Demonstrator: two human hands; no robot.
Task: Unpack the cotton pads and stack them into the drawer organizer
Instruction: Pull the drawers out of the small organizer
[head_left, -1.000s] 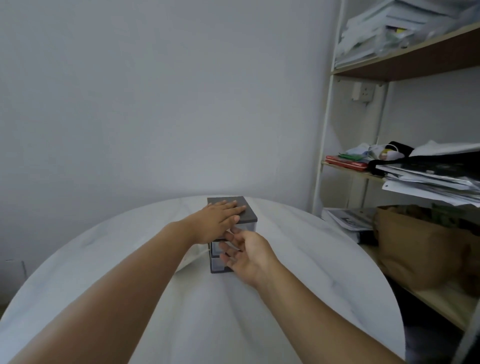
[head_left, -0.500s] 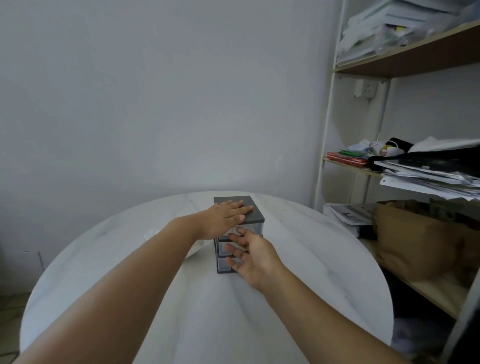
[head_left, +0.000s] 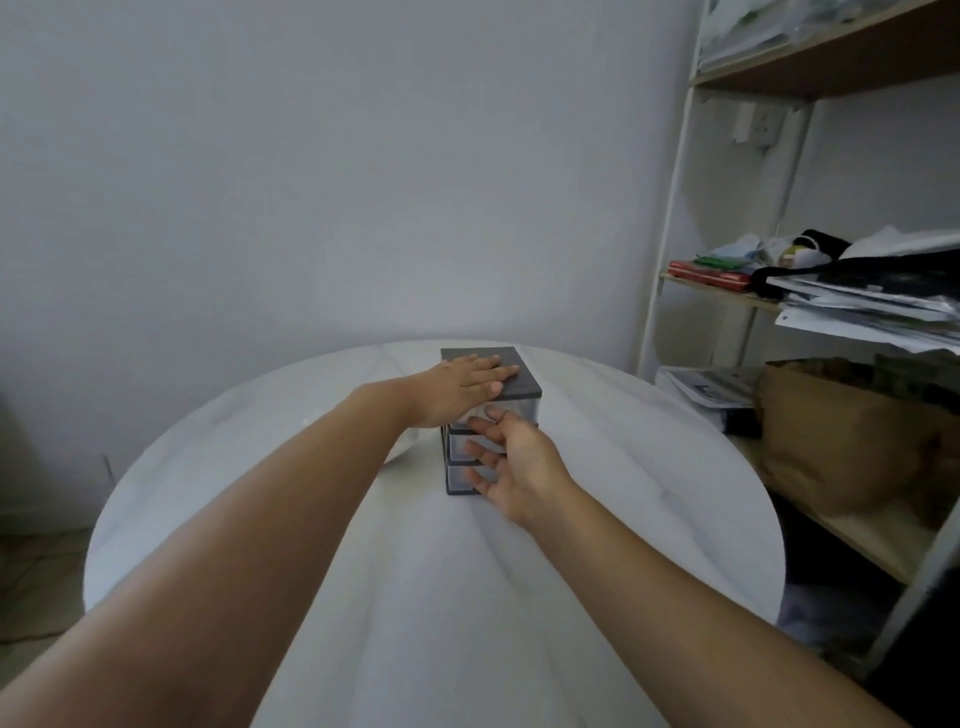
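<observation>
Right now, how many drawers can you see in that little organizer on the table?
3, stacked under the dark lid of the organizer: top drawer, middle drawer, bottom drawer. The right hand covers much of their fronts, so a seam may be hidden.

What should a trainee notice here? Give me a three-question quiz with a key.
1. True or false: the left hand lies flat on the grey top of the drawer organizer.
2. Where is the right hand? A) on the shelf B) at the organizer's drawer fronts C) under the table
3. Fill in: the organizer stands on a round white ____.

Key: 1 true; 2 B, fingers spread, no closed grip on a drawer; 3 table.
</observation>
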